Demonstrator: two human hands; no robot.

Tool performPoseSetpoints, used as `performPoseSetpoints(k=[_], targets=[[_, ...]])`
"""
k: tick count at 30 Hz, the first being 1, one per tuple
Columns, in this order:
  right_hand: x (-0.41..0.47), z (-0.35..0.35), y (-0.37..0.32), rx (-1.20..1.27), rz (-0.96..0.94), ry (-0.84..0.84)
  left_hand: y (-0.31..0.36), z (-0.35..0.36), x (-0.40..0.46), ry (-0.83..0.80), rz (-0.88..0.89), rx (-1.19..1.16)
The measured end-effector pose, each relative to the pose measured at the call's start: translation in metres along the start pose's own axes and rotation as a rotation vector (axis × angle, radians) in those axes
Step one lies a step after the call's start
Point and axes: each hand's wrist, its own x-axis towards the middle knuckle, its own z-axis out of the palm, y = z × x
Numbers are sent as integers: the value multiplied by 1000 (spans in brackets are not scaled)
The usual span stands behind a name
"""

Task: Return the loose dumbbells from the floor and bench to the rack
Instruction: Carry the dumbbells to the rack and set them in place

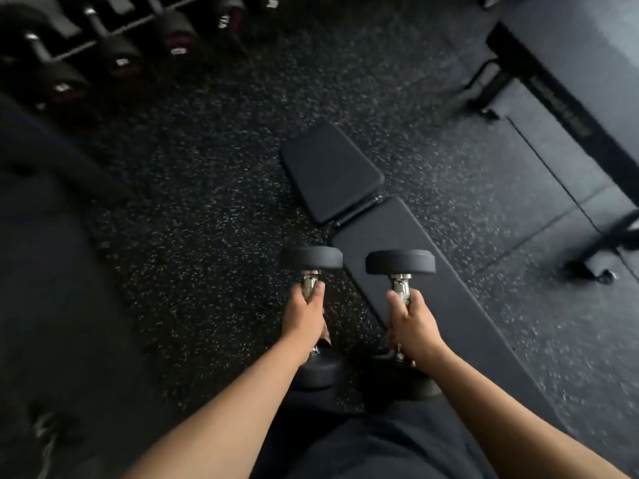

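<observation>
From my head camera, I am looking down at my two bare arms. My left hand point(304, 314) is gripping the shiny handle of the left dumbbell point(311, 259), with my fingers curled tight around it. My right hand point(411, 321) is gripping the shiny handle of the right dumbbell point(400, 261) the same way. Both dumbbells are pointing away from me, with one black round end far from me and the other end close to my body. They are sitting side by side, a little apart, and are not touching each other. I cannot tell if they are touching anything under them.

The left dumbbell is hanging over the speckled floor point(193, 209). The right dumbbell is hanging over the edge of the long black pad of the table point(449, 305), which is running from my right side up to a smaller pad near the middle.

The rack point(114, 29) is standing far away at the top left. It is holding a row of other black dumbbells point(121, 60), and they are looking blurry.
</observation>
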Motion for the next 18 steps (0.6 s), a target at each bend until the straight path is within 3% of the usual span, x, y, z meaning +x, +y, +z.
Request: performPoseSetpoints(k=[9, 18], targets=[[31, 62, -120, -164, -126, -162, 36, -75, 30, 98, -22, -266], [84, 99, -227, -257, -173, -286, 108, -132, 85, 178, -31, -370]])
